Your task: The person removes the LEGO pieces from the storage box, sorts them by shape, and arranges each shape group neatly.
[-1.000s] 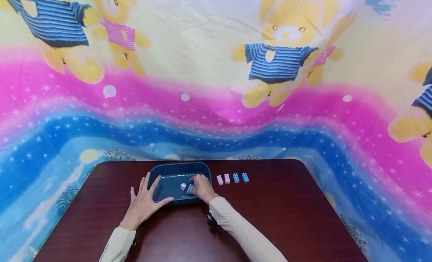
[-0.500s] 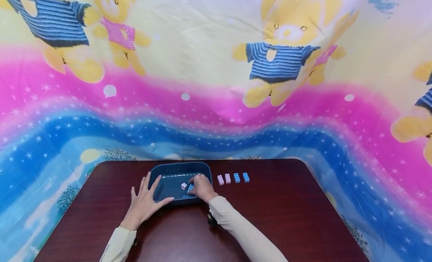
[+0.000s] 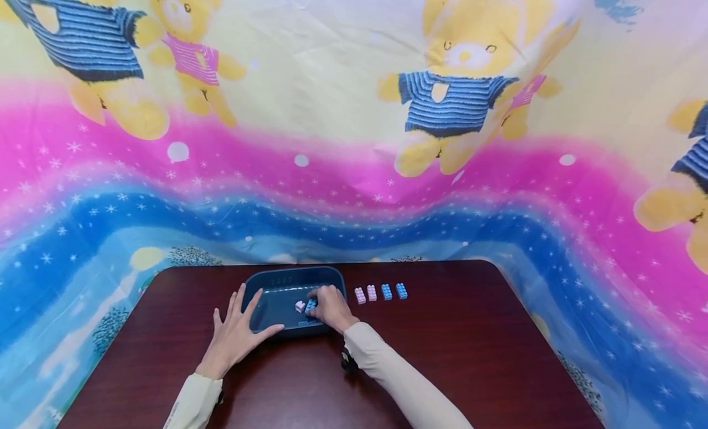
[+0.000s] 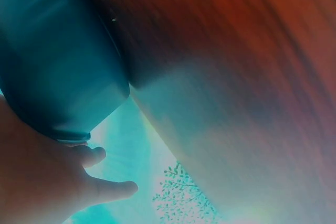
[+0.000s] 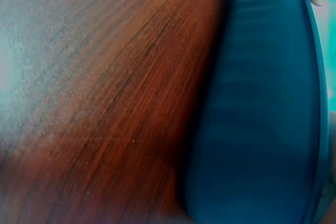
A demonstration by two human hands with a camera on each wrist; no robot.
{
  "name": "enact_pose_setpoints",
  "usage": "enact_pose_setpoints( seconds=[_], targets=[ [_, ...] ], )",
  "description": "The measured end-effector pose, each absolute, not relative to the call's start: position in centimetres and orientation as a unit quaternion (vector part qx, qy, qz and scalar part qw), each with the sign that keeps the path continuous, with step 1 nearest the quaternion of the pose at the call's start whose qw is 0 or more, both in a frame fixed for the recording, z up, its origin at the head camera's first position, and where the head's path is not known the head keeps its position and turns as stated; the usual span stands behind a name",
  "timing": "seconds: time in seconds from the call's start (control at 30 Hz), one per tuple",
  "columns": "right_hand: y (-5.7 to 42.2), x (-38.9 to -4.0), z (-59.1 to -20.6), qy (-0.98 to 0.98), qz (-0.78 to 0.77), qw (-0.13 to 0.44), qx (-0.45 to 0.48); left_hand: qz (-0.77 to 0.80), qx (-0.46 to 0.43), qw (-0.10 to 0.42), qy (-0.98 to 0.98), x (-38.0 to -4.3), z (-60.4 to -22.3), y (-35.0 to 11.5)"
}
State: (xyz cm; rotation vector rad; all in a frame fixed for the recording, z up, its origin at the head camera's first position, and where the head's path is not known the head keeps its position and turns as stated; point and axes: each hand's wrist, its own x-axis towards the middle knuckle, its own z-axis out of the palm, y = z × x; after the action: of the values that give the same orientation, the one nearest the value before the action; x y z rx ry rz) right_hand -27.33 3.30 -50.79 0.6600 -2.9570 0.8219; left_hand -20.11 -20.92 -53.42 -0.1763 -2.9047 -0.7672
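A dark blue-green plastic tray (image 3: 276, 301) stands near the far edge of the table. My left hand (image 3: 235, 334), fingers spread and straight, rests at its left end with the thumb along the front rim. Reaching into the right part of the tray, my right hand (image 3: 334, 309) pinches a blue building block (image 3: 311, 304); the fingers partly cover it. Just left of that block lies a small pink building block (image 3: 300, 306). Both wrist views mostly show the tray's outer wall (image 5: 257, 103). Part of the left hand (image 4: 42, 177) appears below the tray in the left wrist view.
Right of the tray, two pink blocks (image 3: 360, 295) and two blue blocks (image 3: 386, 291) stand in a row on the dark red-brown wooden table (image 3: 442, 349). A patterned cloth curtain (image 3: 332, 189) hangs behind and around the table. A small blue patch shows at the tray's front wall.
The blue block at my right fingertips has shifted slightly and shows a little more. My left hand keeps its place on the tray, and the row of blocks is unchanged.
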Motion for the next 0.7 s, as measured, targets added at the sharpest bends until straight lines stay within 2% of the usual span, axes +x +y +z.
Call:
enact_pose_setpoints(
  seconds=[0.3,0.7],
  targets=[
    [4.5,-27.7,-49.9,-0.926,0.308,0.018,0.218,-0.257,-0.056,0.061,-0.963,-20.0,-53.3,-20.9],
    [6.1,-28.0,-49.2,-0.911,0.339,0.004,0.234,-0.259,-0.055,0.059,-0.963,-19.9,-53.1,-20.9]
  ],
)
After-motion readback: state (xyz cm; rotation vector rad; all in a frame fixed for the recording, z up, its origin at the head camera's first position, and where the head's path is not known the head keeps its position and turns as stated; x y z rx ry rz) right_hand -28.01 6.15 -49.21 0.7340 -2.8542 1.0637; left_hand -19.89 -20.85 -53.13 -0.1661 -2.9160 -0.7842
